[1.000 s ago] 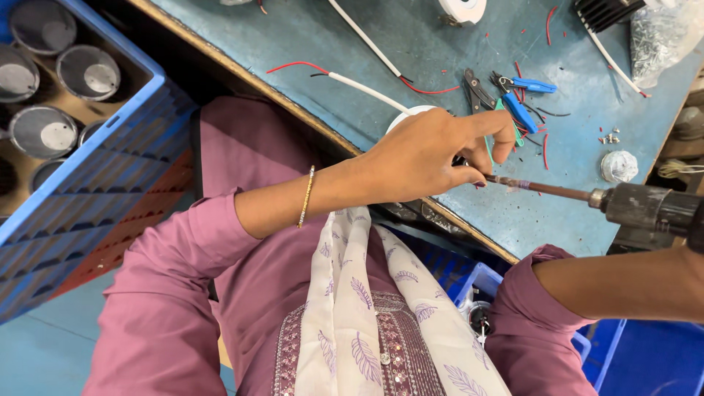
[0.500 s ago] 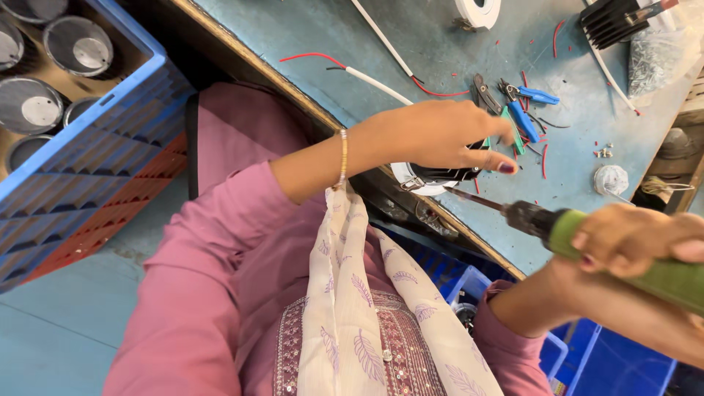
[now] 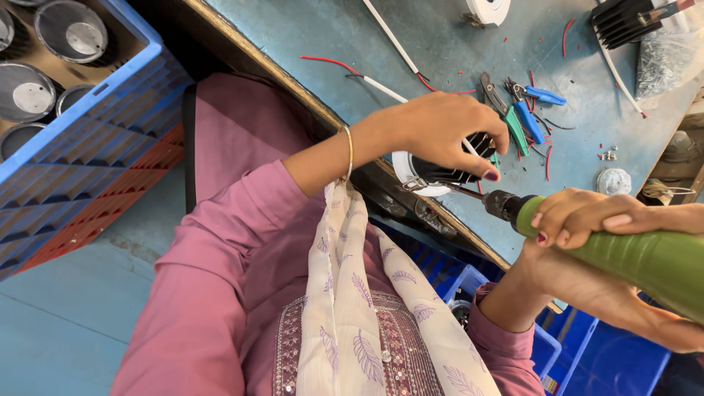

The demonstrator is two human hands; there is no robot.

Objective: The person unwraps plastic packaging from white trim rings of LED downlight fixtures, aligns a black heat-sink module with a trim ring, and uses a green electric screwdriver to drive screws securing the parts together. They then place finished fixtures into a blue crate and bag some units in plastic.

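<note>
My left hand (image 3: pixel 438 130) grips a round light fixture (image 3: pixel 437 173) with a white rim and black finned body, holding it at the near edge of the teal workbench (image 3: pixel 352 44). My right hand (image 3: pixel 595 220) is wrapped around a green electric screwdriver (image 3: pixel 636 253). Its dark chuck and bit (image 3: pixel 480 196) point left and reach the fixture just under my left fingers. A gold bangle sits on my left wrist.
Blue-handled cutters (image 3: pixel 529 103), green pliers (image 3: pixel 507 117), red and white wires (image 3: pixel 381 84), wire scraps and small screws (image 3: pixel 607 155) lie on the bench. A black heat sink (image 3: pixel 623 18) sits far right. A blue crate (image 3: pixel 81 139) with metal housings stands left. Blue bins (image 3: pixel 557 352) are below.
The view has drawn closer. My right hand with the green screwdriver came further into view, its bit now against the fixture. My left hand stays closed on the fixture.
</note>
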